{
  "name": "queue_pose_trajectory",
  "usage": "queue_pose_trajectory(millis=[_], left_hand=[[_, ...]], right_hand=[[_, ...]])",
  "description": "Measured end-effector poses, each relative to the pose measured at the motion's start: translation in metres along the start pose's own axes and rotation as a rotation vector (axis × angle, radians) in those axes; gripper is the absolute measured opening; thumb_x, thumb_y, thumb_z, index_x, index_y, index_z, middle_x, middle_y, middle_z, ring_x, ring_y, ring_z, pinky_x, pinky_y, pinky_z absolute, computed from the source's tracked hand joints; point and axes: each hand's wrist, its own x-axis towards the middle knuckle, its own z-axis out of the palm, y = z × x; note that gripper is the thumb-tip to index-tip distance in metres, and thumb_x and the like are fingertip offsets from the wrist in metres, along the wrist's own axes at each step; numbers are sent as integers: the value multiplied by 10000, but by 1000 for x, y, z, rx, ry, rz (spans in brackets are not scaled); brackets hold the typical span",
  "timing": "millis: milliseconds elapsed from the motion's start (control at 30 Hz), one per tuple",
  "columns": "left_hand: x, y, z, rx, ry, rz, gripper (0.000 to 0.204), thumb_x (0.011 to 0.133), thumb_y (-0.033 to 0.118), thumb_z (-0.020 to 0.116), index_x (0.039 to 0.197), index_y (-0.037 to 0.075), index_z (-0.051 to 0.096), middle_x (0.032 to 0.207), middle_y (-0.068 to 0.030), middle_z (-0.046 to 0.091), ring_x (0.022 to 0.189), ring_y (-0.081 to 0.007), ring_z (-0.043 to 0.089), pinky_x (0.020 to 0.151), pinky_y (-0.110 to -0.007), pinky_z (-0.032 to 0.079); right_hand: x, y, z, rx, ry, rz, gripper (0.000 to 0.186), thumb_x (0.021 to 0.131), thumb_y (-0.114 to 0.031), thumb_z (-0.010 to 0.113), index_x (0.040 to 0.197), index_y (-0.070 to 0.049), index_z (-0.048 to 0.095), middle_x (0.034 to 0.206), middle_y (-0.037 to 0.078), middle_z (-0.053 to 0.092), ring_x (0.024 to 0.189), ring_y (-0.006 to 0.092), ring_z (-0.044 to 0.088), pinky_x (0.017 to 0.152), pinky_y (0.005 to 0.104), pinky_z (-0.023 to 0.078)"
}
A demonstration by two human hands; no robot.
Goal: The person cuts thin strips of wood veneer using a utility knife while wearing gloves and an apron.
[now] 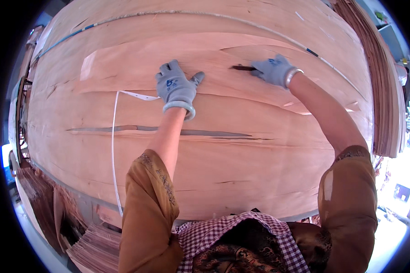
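My left hand (175, 85), in a pale grey-blue glove, presses flat on a loose strip of wood veneer (132, 61), fingers and thumb apart. To its right, my right hand (273, 70), gloved alike, is closed around a dark knife (242, 68), its blade pointing left over the veneer. Only the dark blade shows; the handle is hidden in the fist. Under the strip spreads a large veneer sheet (241, 177). A long narrow split (196, 133) runs across the sheet on the near side of my hands. White perforated tape (114, 150) lies left of my left forearm.
Across the far side of the sheet curves a long thin white-and-blue rod or cord (205, 13). Thick stacks of veneer stand at the right edge (385, 91) and at the lower left (95, 245). Small cracks mark the near part of the sheet.
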Motion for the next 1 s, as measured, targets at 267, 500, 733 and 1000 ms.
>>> queue_pose_trajectory(millis=[267,500,733,1000], left_hand=[[0,-4,0,22,23,16,801,695,582,728,1266,81,473,1259,-152,474,1110,-351,490,931,-421,443],[-4,-4,1,-21,54,49,782,701,563,734,1255,78,470,1272,-165,466,1121,-365,484,942,-435,430],[-2,-9,2,45,95,55,770,708,583,716,1247,92,471,1230,-131,481,1059,-318,518,881,-400,474],[-2,-10,1,51,87,70,796,701,596,715,1261,92,459,1240,-137,479,1075,-329,513,896,-410,469]], right_hand=[[-101,20,51,74,5,343,264,971,-359,405,1025,-140,543,877,98,690,838,295,660,743,402,405],[-159,10,99,194,72,456,186,953,-285,453,971,-123,544,868,90,693,824,293,663,691,407,389],[-197,4,88,365,55,534,132,906,-193,506,951,-81,558,870,137,661,805,319,649,701,419,452],[-206,2,89,695,262,615,331,850,-158,572,1180,-179,575,851,154,636,824,336,625,725,408,484]])
